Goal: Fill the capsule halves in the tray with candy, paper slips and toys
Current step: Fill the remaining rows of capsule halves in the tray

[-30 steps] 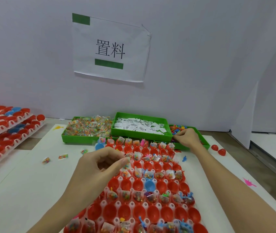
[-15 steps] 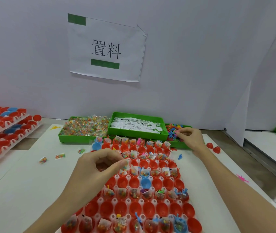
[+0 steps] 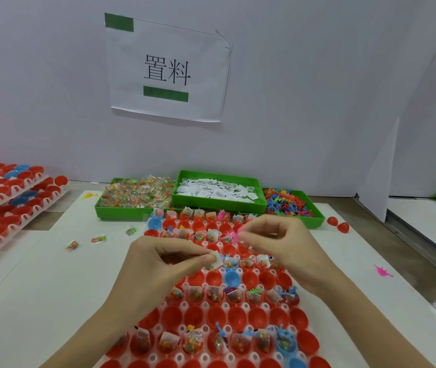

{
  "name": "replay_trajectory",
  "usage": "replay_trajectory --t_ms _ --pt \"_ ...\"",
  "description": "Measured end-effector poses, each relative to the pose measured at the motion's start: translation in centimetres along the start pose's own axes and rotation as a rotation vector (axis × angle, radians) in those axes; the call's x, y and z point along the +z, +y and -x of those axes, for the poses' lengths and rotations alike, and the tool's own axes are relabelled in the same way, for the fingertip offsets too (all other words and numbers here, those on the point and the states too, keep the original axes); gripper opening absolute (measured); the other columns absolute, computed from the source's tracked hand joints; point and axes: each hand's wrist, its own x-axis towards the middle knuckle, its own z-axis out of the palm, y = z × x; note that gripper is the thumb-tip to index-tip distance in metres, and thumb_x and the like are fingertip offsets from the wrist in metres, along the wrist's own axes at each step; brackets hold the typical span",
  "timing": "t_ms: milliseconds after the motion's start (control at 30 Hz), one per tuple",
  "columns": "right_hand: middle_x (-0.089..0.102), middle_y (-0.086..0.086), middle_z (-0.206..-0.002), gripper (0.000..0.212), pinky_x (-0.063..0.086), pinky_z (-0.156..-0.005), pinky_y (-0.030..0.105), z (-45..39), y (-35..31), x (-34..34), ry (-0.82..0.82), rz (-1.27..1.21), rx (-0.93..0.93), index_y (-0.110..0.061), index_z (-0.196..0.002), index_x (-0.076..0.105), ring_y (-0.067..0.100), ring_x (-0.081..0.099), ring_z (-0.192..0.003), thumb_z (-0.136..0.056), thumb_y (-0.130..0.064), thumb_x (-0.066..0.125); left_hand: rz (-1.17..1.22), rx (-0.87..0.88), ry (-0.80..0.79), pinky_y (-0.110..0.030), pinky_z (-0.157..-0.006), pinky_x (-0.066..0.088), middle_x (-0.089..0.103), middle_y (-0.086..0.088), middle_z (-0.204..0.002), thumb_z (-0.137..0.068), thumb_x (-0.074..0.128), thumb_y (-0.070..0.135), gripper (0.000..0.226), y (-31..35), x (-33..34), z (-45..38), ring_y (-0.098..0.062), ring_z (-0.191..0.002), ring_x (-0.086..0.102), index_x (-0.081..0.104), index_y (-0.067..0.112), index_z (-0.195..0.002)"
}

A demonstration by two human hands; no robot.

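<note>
Capsule tray: white grid on the white table, holding red and a few blue capsule halves; it runs from the green bins down to the bottom edge of the view

Rows filled, by the look of it: the far rows near the bins, one row across the middle and one row near the bottom each carry a candy packet, many with a paper slip and a small toy sticking up; exact contents per cup are too small to tell

Rows left: a row of bare red cups just behind the middle filled row, another between the two near filled rows, and more at the very bottom; judged roughly half done, with alternate rows still to load

Left hand: over the left-centre of the tray, thumb and forefinger pinching a small candy packet with a white slip just above a cup

Right hand: over the far-right part of the tray, fingertips pinched on a pink toy; blurred, so the exact grip cannot be told

Supplies: candy bin, slip bin and toy bin, all green and all well stocked, side by side at the far edge

Strays: three candy packets left of the tray, a pink toy piece to the right, two red halves near the toy bin

Stacked trays of capsule halves at far left
</note>
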Motion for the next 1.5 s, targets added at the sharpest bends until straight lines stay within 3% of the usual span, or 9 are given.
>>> replay_trajectory --t_ms 333,500,700,833,933,1100,1267,1400,1500 --pt "0.079 0.000 -0.092 0.011 0.058 -0.081 0.021 5.1 -2.3 1.2 -0.129 0.059 -0.084 -0.024 -0.098 0.080 0.015 0.076 -0.087 -0.087 -0.021 0.082 0.017 0.087 0.008 -0.024 -0.066 0.060 0.078 0.002 -0.074 -0.074 0.087 0.028 0.012 1.6 2.4 1.2 -0.018 -0.065 0.075 0.082 0.026 -0.084" --pt "0.078 0.000 -0.092 0.013 0.059 -0.081 0.023 6.9 -1.6 -1.0 -0.092 0.153 -0.040 -0.020 -0.096 0.079 0.016 0.076 -0.087 -0.086 -0.013 0.083 0.074 -0.028 -0.146 -0.025 -0.068 0.062 0.078 0.000 -0.076 -0.075 0.087 0.026 0.010 2.5 4.6 1.2 -0.016 -0.070 0.078 0.080 0.022 -0.082" --pt "0.078 -0.001 -0.089 0.010 0.060 -0.077 0.023 9.7 -1.1 -4.0 -0.182 0.299 0.156 -0.024 -0.092 0.079 0.014 0.074 -0.083 -0.087 -0.016 0.082 -0.150 0.054 -0.369 -0.022 -0.067 0.059 0.075 0.011 -0.074 -0.080 0.088 0.025 0.010 3.4 8.2 1.2 -0.004 -0.070 0.072 0.079 0.022 -0.081" --pt "0.078 -0.003 -0.085 0.008 0.057 -0.073 0.019 10.2 -1.1 -5.5 -0.234 0.390 0.308 -0.023 -0.089 0.079 0.011 0.074 -0.078 -0.085 -0.017 0.082 -0.411 0.176 -0.431 -0.013 -0.072 0.040 0.062 0.024 -0.071 -0.081 0.084 0.039 0.013 3.6 10.9 1.0 0.001 -0.089 0.052 0.077 0.028 -0.084" --pt "0.077 -0.003 -0.082 0.008 0.057 -0.072 0.019 10.1 -0.9 -5.8 -0.247 0.464 0.380 -0.021 -0.087 0.079 0.011 0.073 -0.077 -0.083 -0.016 0.083 -0.434 0.146 -0.486 -0.014 -0.071 0.038 0.054 0.025 -0.074 -0.084 0.082 0.036 0.011 3.4 12.3 0.8 0.002 -0.094 0.043 0.076 0.027 -0.086" --pt "0.076 -0.004 -0.084 0.007 0.062 -0.080 0.032 9.9 -0.4 -5.6 -0.253 0.575 0.395 -0.020 -0.086 0.077 0.016 0.073 -0.082 -0.082 -0.017 0.082 -0.493 0.150 -0.549 -0.014 -0.068 0.041 0.053 0.024 -0.077 -0.085 0.082 0.032 0.008 3.2 12.7 0.5 0.005 -0.096 0.042 0.075 0.027 -0.085" --pt "0.077 -0.007 -0.083 0.009 0.062 -0.078 0.030 10.4 0.3 -5.4 -0.209 0.579 0.385 -0.022 -0.087 0.079 0.011 0.073 -0.079 -0.081 -0.020 0.085 -0.530 0.186 -0.594 -0.009 -0.070 0.040 0.047 0.025 -0.075 -0.084 0.082 0.029 0.008 3.4 12.9 0.1 0.014 -0.095 0.036 0.076 0.024 -0.084" --pt "0.079 -0.008 -0.086 0.015 0.061 -0.084 0.027 10.5 -0.3 -6.0 -0.263 0.533 0.403 -0.025 -0.093 0.081 0.009 0.075 -0.082 -0.085 -0.013 0.077 -0.615 0.249 -0.681 -0.012 -0.064 0.031 0.061 0.014 -0.086 -0.088 0.078 0.038 0.012 3.6 13.5 0.2 -0.005 -0.087 0.032 0.077 0.026 -0.089" --pt "0.079 -0.005 -0.085 0.022 0.062 -0.082 0.027 10.4 -0.6 -5.8 -0.248 0.534 0.418 -0.024 -0.093 0.079 0.010 0.076 -0.079 -0.084 -0.005 0.073 -0.624 0.243 -0.724 -0.010 -0.067 0.025 0.063 0.013 -0.089 -0.090 0.074 0.042 0.017 3.6 13.5 -0.1 -0.008 -0.088 0.029 0.080 0.027 -0.097"
